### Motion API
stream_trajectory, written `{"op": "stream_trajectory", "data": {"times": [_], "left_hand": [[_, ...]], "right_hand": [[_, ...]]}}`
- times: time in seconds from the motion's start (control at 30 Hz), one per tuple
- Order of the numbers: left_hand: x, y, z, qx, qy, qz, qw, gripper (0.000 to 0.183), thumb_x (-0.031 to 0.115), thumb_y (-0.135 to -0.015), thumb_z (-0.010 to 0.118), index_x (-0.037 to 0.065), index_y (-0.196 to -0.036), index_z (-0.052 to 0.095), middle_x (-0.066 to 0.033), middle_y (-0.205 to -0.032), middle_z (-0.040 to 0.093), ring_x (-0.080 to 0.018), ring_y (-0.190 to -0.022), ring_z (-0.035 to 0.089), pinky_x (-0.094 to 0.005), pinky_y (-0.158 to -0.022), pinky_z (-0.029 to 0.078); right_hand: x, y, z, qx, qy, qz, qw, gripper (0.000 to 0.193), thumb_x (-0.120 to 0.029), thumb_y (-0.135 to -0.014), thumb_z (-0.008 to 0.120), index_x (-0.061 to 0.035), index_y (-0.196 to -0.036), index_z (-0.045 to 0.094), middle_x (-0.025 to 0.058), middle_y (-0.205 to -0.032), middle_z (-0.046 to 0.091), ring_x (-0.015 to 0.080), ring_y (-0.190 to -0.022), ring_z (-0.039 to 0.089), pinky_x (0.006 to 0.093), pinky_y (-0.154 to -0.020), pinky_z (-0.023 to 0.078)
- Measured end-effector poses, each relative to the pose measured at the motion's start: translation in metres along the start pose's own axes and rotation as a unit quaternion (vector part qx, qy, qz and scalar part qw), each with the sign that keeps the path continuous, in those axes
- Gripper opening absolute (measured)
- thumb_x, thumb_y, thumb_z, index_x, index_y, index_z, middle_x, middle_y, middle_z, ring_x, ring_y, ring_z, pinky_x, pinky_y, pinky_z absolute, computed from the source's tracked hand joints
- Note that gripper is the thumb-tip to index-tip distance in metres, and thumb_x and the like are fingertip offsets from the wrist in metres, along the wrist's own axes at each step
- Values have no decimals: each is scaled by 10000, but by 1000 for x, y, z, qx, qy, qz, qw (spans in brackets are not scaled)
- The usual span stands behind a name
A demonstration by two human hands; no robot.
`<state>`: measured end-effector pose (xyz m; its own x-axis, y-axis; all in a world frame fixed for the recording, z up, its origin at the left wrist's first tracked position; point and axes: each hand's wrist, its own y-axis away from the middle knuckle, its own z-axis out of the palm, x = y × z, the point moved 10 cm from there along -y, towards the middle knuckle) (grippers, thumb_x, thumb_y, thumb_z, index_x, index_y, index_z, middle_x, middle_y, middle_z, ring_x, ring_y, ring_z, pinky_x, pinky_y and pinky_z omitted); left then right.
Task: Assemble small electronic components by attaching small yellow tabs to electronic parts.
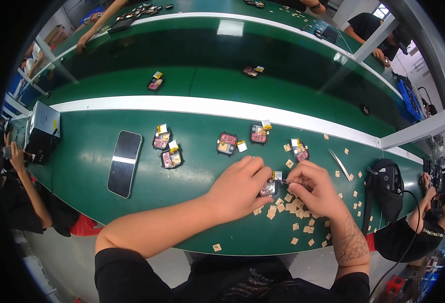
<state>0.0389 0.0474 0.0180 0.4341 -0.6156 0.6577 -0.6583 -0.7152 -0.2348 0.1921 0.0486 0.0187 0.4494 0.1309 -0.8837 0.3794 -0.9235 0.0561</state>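
Small black device with red board (268,189): one, flat on the green desk (187,183), between both hands, partly hidden by fingers.
Silver-and-yellow battery (277,175): one, at the device's far edge, perhaps turned out to leave the inside bare.
Left hand (238,189): pinching the device's left side with a narrow grip, likely to stop any sliding.
Right hand (313,188): pinching too, narrow grip on thin dark tweezers (286,181), tip by the battery; maybe used because bits are too tiny for fingers.
Tan squares (294,208): too many and too heaped to count; near the right hand, likely for easy reach.
Other devices (227,144): five on the desk, each with one battery sticking out.
Silver tweezers (339,164): one pair, lying to the right.
Phone (123,175): one, lying left, perhaps kept out of the way.
Black pouch (388,188): one, at the desk's right end.
Devices on the back strip (155,82): three, well apart.
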Motion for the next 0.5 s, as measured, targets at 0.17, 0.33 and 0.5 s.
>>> {"op": "stream_trajectory", "data": {"times": [0.17,0.33,0.5], "left_hand": [[2,1,-4,5,-29,9,1000,533,285,-791,920,49,-1159,616,-120,-1114,567,-336,-1051,581,-451,-915,520],[4,0,-3,5,-36,27,999,538,303,-776,932,64,-1150,629,-108,-1105,579,-334,-1017,582,-449,-895,522],[4,0,1,-10,-41,35,998,523,311,-780,927,78,-1146,634,-102,-1103,580,-339,-1023,582,-454,-904,519]], "right_hand": [[11,1,-4,-24,-66,-5,998,85,74,-991,641,45,-1071,652,40,-1027,534,61,-843,555,219,-695,468],[6,0,-15,24,11,-8,1000,14,21,-1013,653,23,-1023,644,14,-860,568,68,-691,527,249,-612,433],[10,-4,-11,71,157,42,984,103,-121,-1006,723,-37,-1025,667,156,-829,695,354,-683,661,403,-605,502]]}}
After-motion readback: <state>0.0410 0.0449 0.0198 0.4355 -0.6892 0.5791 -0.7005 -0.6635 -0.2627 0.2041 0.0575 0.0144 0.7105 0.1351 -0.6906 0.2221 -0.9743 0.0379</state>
